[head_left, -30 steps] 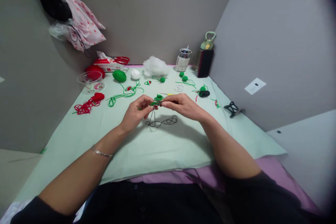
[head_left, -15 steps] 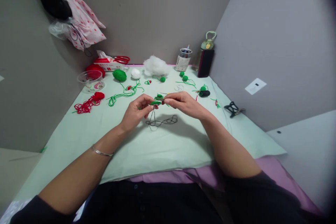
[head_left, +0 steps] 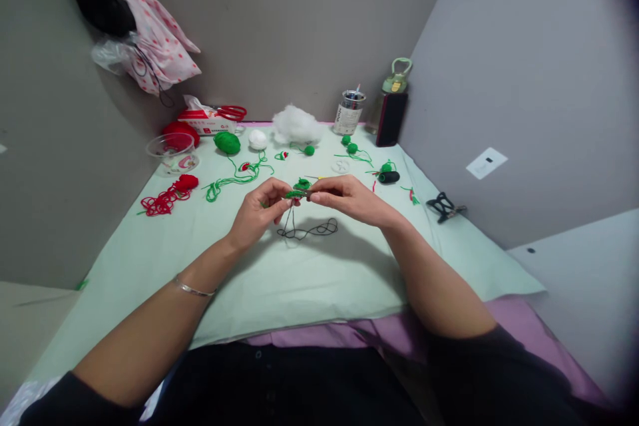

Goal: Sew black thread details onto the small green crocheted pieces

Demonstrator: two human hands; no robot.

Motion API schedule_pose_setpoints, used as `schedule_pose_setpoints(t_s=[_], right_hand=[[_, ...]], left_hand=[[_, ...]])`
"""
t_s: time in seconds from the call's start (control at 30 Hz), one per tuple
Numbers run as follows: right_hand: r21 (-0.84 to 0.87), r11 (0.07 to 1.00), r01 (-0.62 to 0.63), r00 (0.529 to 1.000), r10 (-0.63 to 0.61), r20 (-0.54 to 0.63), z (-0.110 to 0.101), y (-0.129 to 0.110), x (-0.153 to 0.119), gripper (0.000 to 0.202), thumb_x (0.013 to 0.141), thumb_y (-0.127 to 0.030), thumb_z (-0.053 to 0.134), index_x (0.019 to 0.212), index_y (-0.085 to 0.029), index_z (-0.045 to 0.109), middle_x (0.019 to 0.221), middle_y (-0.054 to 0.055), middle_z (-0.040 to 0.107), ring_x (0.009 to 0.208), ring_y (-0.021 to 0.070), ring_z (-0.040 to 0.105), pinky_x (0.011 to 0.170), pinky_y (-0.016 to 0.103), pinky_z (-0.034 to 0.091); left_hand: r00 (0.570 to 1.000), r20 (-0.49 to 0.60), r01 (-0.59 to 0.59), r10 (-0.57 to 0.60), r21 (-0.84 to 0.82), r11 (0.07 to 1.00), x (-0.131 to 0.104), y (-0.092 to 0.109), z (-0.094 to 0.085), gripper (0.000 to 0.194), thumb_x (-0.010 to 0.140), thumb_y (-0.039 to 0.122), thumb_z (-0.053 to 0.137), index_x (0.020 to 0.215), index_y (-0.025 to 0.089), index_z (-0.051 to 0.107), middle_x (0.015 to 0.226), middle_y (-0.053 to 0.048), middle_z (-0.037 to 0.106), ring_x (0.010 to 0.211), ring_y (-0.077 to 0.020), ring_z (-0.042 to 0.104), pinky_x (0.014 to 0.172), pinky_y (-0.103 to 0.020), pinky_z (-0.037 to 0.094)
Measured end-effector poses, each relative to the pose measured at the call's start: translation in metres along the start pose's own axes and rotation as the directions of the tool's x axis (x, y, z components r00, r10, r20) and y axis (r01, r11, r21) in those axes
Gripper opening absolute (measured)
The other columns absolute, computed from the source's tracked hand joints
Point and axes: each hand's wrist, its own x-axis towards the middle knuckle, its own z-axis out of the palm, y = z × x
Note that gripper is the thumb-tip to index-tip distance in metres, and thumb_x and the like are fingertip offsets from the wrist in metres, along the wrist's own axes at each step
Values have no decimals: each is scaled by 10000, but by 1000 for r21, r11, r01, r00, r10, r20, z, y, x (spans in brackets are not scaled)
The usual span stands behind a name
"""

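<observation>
My left hand (head_left: 260, 210) pinches a small green crocheted piece (head_left: 295, 194) with a bit of red and white at its lower edge. My right hand (head_left: 344, 198) is closed at the piece's right side, its fingertips round a thin dark tool that I cannot make out clearly. Dark thread (head_left: 299, 233) hangs from the piece and lies in loops on the pale green cloth. Just behind the fingers sits another small green yarn item (head_left: 301, 184). A thin needle-like tool with a yellow part (head_left: 315, 178) lies partly hidden behind my right hand.
Behind are green yarn (head_left: 227, 143), white stuffing (head_left: 296, 126), a pen jar (head_left: 348, 113), a phone (head_left: 392, 120) and a tissue box (head_left: 207, 123) with red scissors. Red yarn (head_left: 170, 196) and a clear bowl (head_left: 172, 154) lie left; a black clip (head_left: 444, 208) lies right.
My right fingertips and the thin tool have shifted slightly toward the green piece. My left hand has hardly moved.
</observation>
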Motion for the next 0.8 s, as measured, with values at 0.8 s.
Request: schedule_pose_setpoints(t_s=[0.8], right_hand=[[0, 1000, 10, 999, -10, -47, 3, -2, -1, 361, 923, -471, 601, 851, -134, 708, 666, -24, 453, 608, 93, 321, 544, 258, 252]], left_hand=[[999, 35, -11, 11, 2, 1000, -2, 0, 2, 126, 868, 268, 697, 930, 183, 625, 829, -28, 708, 557, -89, 499, 505, -233, 407]])
